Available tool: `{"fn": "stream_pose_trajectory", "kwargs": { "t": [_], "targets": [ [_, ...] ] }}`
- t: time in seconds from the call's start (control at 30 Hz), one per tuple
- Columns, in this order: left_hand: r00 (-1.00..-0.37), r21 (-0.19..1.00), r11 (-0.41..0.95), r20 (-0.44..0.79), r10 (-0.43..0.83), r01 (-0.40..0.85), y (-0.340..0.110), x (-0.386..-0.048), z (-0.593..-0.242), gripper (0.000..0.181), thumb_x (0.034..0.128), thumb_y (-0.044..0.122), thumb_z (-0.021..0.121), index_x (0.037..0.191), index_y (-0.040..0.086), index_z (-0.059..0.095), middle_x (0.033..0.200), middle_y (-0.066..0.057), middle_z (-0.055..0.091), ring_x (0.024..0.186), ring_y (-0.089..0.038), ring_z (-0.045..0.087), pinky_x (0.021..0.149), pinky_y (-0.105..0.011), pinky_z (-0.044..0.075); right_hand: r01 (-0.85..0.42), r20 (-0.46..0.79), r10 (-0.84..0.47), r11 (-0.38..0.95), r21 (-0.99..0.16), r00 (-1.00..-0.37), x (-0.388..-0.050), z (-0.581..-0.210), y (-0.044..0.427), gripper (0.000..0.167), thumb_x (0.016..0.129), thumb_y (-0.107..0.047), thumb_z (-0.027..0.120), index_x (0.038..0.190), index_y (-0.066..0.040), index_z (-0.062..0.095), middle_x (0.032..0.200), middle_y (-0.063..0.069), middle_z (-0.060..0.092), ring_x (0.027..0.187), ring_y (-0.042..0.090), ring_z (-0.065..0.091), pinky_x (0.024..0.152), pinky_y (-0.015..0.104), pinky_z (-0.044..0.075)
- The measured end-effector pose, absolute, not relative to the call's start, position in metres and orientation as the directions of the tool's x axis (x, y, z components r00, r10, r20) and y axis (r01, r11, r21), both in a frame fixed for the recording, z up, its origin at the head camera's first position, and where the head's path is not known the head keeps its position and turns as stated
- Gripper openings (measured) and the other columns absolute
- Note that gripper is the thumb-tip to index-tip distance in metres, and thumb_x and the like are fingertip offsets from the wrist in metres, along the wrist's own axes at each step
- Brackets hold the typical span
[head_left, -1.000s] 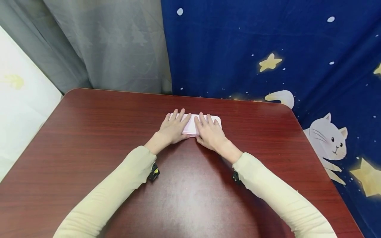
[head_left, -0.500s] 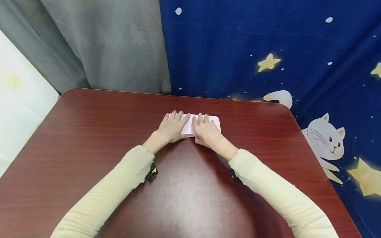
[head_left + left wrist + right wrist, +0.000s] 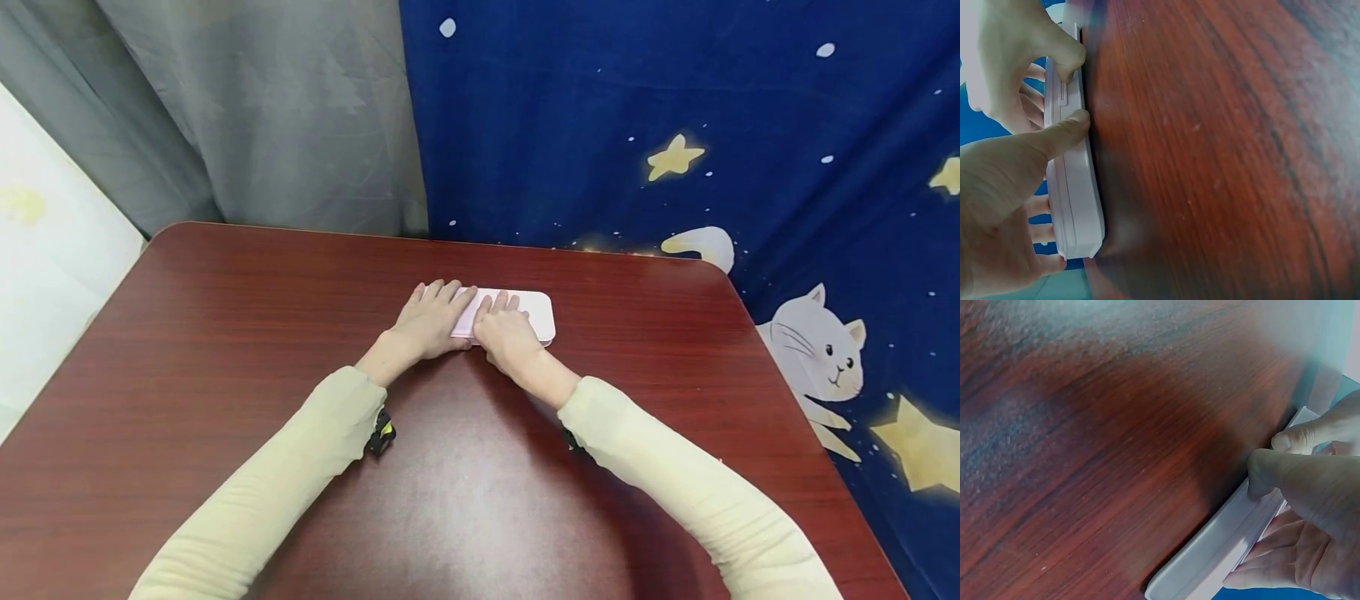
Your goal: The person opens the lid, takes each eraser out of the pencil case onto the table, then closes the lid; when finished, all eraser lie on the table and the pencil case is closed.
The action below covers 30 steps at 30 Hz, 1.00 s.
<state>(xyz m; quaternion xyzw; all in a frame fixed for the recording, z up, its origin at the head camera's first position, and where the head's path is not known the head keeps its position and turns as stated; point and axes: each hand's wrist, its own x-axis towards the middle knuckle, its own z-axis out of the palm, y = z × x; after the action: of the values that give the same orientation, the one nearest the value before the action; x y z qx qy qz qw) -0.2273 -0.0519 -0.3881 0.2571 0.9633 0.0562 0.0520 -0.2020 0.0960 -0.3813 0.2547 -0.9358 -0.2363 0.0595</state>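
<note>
A flat pale pink case [image 3: 538, 315] with rounded corners lies near the table's far side. Over its left part the left hand [image 3: 427, 327] spreads its fingers, the thumb against the near side. The right hand [image 3: 512, 340] grips the middle, fingers over the top. In the left wrist view, both thumbs press the case's narrow side [image 3: 1082, 209], where a small latch-like detail shows beside the right thumb. The right wrist view shows the right hand's thumb bent against the case [image 3: 1207, 553], close to the left thumb. Both hands hide parts of the top.
The dark red-brown wooden table [image 3: 465, 475] extends around the case. Behind it hang a grey curtain [image 3: 300, 117] and a blue curtain [image 3: 540, 117] with stars and a white cat. A white patterned surface [image 3: 52, 275] stands at the left.
The right hand has slid left along the case, closer to the left hand, and its fingers are more bent. More of the case's right end shows. The left hand has barely moved.
</note>
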Motion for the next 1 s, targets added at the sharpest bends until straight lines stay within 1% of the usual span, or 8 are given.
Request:
{"fn": "stream_pose_trajectory", "kwargs": {
  "t": [0.17,0.2,0.3,0.4,0.5,0.63,0.8,1.0],
  "targets": [
    [-0.863,0.132,0.862,-0.069,0.501,0.49,-0.0539,-0.2265,-0.3899,0.084,0.0866,0.045,0.069,0.152,0.013,0.028,0.152,-0.016,0.03,0.139,-0.037,0.025,0.114,-0.054,0.016,-0.433,0.01,-0.503,0.756,0.491,-0.865,-0.1999,-0.3826,0.0922,0.072,0.078,-0.031,0.079,0.13,0.011,0.053,0.121,0.032,0.058,0.106,0.04,0.062,0.072,0.044,0.058],
    [-0.863,0.126,0.863,-0.072,0.5,0.489,-0.054,-0.2265,-0.3901,0.084,0.087,0.045,0.069,0.153,0.013,0.027,0.152,-0.015,0.03,0.139,-0.037,0.025,0.114,-0.054,0.016,-0.433,0.017,-0.504,0.758,0.488,-0.864,-0.1995,-0.3827,0.0914,0.067,0.08,-0.029,0.077,0.129,0.011,0.053,0.121,0.032,0.058,0.105,0.04,0.062,0.071,0.044,0.058],
    [-0.863,0.117,0.864,-0.075,0.5,0.49,-0.0535,-0.2267,-0.3903,0.084,0.0875,0.045,0.068,0.153,0.013,0.026,0.153,-0.015,0.029,0.139,-0.037,0.024,0.114,-0.053,0.015,-0.429,0.05,-0.508,0.772,0.469,-0.86,-0.1987,-0.3832,0.0892,0.045,0.091,-0.015,0.062,0.125,0.014,0.055,0.117,0.033,0.059,0.1,0.042,0.064,0.07,0.044,0.058],
    [-0.86,0.111,0.861,-0.077,0.505,0.496,-0.0524,-0.2273,-0.3902,0.084,0.0881,0.045,0.068,0.153,0.013,0.026,0.153,-0.015,0.029,0.139,-0.037,0.024,0.114,-0.053,0.015,-0.415,0.075,-0.501,0.783,0.464,-0.862,-0.1979,-0.3839,0.0878,0.033,0.096,-0.001,0.046,0.123,0.015,0.056,0.114,0.033,0.06,0.097,0.043,0.065,0.068,0.044,0.058],
    [-0.86,0.102,0.862,-0.082,0.504,0.496,-0.0522,-0.2276,-0.39,0.083,0.0883,0.045,0.067,0.153,0.013,0.025,0.153,-0.015,0.029,0.139,-0.037,0.024,0.114,-0.053,0.016,-0.404,0.077,-0.497,0.777,0.482,-0.864,-0.1971,-0.3842,0.0868,0.033,0.097,0.001,0.043,0.123,0.015,0.056,0.114,0.033,0.06,0.097,0.043,0.065,0.068,0.044,0.058],
    [-0.862,0.091,0.865,-0.087,0.5,0.493,-0.0516,-0.2266,-0.3893,0.083,0.0882,0.044,0.068,0.153,0.013,0.026,0.153,-0.015,0.029,0.139,-0.037,0.025,0.114,-0.053,0.017,-0.417,0.067,-0.514,0.759,0.5,-0.855,-0.1962,-0.3841,0.087,0.033,0.096,0.0,0.043,0.122,0.015,0.057,0.113,0.033,0.061,0.097,0.043,0.065,0.068,0.043,0.059],
    [-0.862,0.085,0.866,-0.084,0.499,0.493,-0.0508,-0.2264,-0.3876,0.083,0.0875,0.044,0.068,0.153,0.014,0.026,0.151,-0.015,0.03,0.139,-0.036,0.026,0.113,-0.053,0.018,-0.416,0.067,-0.506,0.77,0.484,-0.86,-0.1969,-0.3843,0.0869,0.033,0.097,0.001,0.042,0.123,0.016,0.056,0.113,0.034,0.06,0.098,0.043,0.064,0.07,0.044,0.058],
    [-0.864,0.079,0.868,-0.088,0.496,0.49,-0.0487,-0.2259,-0.3863,0.084,0.0865,0.045,0.069,0.153,0.014,0.026,0.151,-0.015,0.03,0.138,-0.036,0.026,0.113,-0.053,0.019,-0.419,0.076,-0.513,0.77,0.482,-0.855,-0.1966,-0.3835,0.0872,0.032,0.096,0.001,0.042,0.12,0.016,0.057,0.11,0.034,0.061,0.095,0.043,0.065,0.067,0.043,0.059]
  ]
}}
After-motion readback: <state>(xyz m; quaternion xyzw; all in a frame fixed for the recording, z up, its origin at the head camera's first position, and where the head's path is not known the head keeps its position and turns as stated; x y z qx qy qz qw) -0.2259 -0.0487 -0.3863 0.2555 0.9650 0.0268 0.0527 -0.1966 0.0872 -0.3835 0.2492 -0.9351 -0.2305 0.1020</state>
